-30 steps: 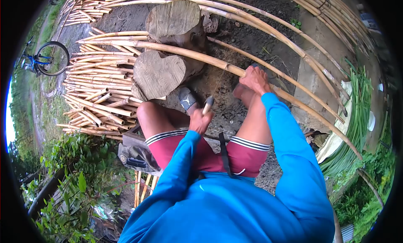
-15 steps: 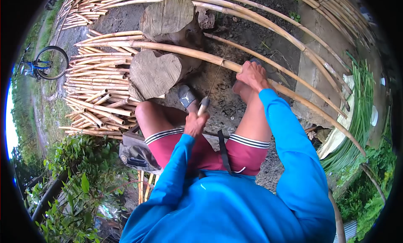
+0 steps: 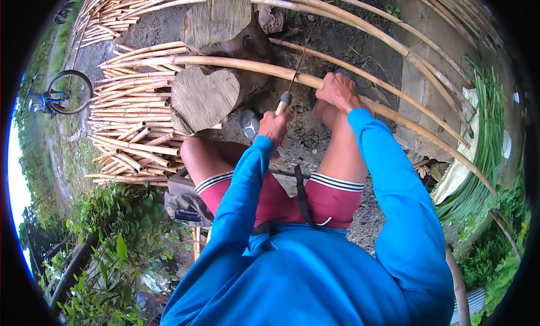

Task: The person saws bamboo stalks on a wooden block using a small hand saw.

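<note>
My left hand [image 3: 274, 126] is closed round the pale handle of a hand saw [image 3: 284, 102]. The saw's thin dark blade, seen nearly edge-on, lies across a long bamboo pole [image 3: 247, 66] and points away from me. Just right of the blade, my right hand [image 3: 339, 93] grips the same pole from above. To the left, the pole passes over a heart-shaped tree stump [image 3: 203, 100]; to the right, it runs past my knee. A second stump [image 3: 216, 19] stands farther off.
Cut bamboo pieces [image 3: 132, 126] are piled at the left. More long poles [image 3: 360, 25] curve across the far side. Long green leaves [image 3: 489, 140] lie on a pale sheet at the right. A bicycle wheel [image 3: 68, 93] and a leafy bush [image 3: 107, 236] are at the left.
My left hand has pushed the saw forward and slightly right, so more of the blade reaches past the pole. My right hand stays gripped on the pole.
</note>
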`<state>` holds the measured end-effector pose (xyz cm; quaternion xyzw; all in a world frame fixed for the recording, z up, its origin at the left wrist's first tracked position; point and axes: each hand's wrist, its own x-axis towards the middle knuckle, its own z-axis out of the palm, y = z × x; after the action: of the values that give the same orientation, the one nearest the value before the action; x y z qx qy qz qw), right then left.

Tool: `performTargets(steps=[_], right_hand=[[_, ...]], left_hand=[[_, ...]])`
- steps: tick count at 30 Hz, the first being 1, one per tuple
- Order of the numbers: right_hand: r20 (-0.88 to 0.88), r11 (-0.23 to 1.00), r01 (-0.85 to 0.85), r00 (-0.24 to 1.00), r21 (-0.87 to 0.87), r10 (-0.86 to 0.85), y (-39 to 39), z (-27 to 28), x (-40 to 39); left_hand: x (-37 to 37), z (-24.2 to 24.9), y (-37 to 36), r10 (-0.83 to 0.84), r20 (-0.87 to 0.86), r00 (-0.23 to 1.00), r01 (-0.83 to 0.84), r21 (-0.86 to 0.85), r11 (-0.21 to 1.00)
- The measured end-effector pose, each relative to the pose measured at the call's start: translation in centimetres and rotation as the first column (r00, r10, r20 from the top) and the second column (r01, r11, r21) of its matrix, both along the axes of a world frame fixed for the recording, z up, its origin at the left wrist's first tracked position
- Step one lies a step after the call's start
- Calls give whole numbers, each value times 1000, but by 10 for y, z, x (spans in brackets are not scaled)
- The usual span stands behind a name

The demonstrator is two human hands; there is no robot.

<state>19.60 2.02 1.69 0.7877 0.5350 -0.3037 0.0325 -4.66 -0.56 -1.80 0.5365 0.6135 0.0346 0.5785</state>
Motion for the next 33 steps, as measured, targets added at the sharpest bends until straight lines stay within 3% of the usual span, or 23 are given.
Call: performTargets(steps=[2, 4, 5, 6, 8, 9, 11, 14, 16, 17, 19, 21, 23, 24, 26, 27, 28, 30, 31, 33], right_hand=[[-7, 999, -5, 1000, 33, 5, 6, 1, 7], [75, 997, -31, 997, 73, 26, 2, -11, 6], [66, 997, -22, 998, 68, 18, 2, -13, 4], [77, 995, -8, 997, 103, 0, 2, -13, 3], [72, 998, -18, 997, 62, 13, 2, -9, 2], [79, 997, -13, 997, 76, 7, 9, -5, 6], [15, 997, -8, 1000, 78, 7, 0, -3, 3], [53, 998, -14, 999, 66, 11, 1, -2, 7], [57, 999, -14, 998, 49, 11, 1, -3, 5], [26, 1000, 13, 1000, 20, -13, 3, -3, 5], [-4, 1000, 20, 1000, -3, -20, 5, 0, 2], [0, 1000, 8, 1000, 7, -8, 3, 1, 1], [17, 1000, -4, 1000, -3, 4, -3, -4, 2], [33, 1000, -8, 999, 7, 7, 1, -4, 4], [30, 1000, -4, 1000, 17, 4, 5, -4, 5], [32, 1000, -2, 999, 7, 2, 2, -5, 5], [-4, 999, 36, 999, -27, -36, 4, -5, 4], [9, 1000, 16, 1000, -13, -16, 1, -6, 2], [26, 1000, 15, 1000, 9, -16, 3, -6, 3], [-33, 1000, 10, 999, -7, -10, 1, 1, 3]], left_hand=[[-19, 4, -13, -65, -43, 997, 71, 171, 983], [-46, 56, -50, 24, -69, 997, -17, 91, 996], [-55, 47, -63, 76, -82, 994, -67, 105, 992], [-52, 30, -58, -4, -61, 998, 14, 155, 988], [-9, 46, -16, 50, -85, 995, -50, 7, 999], [5, 20, 7, 120, -42, 992, -122, -51, 991], [16, 27, 15, 118, -41, 992, -124, -190, 974], [-41, 33, -43, 1, -90, 996, 2, 30, 1000], [-55, 47, -51, -22, -20, 1000, 22, 6, 1000], [-51, 44, -52, 21, 56, 998, -20, -22, 1000], [-4, 43, -13, 200, 11, 980, -195, -172, 965], [30, 31, 24, 274, 97, 957, -235, -295, 926], [-2, 19, 3, 199, 58, 978, -176, -277, 945], [-38, -1, -29, -138, 13, 990, 132, 218, 967], [-68, 6, -65, -215, -68, 974, 225, 365, 904], [-69, 23, -70, 12, -9, 1000, -11, 39, 999], [-52, 40, -56, 20, 5, 1000, -20, -99, 995], [-22, 6, -21, 53, 9, 999, -52, -107, 993], [3, 15, 7, 137, 10, 991, -127, -299, 946], [10, 12, 7, 174, 33, 984, -157, -283, 946]])
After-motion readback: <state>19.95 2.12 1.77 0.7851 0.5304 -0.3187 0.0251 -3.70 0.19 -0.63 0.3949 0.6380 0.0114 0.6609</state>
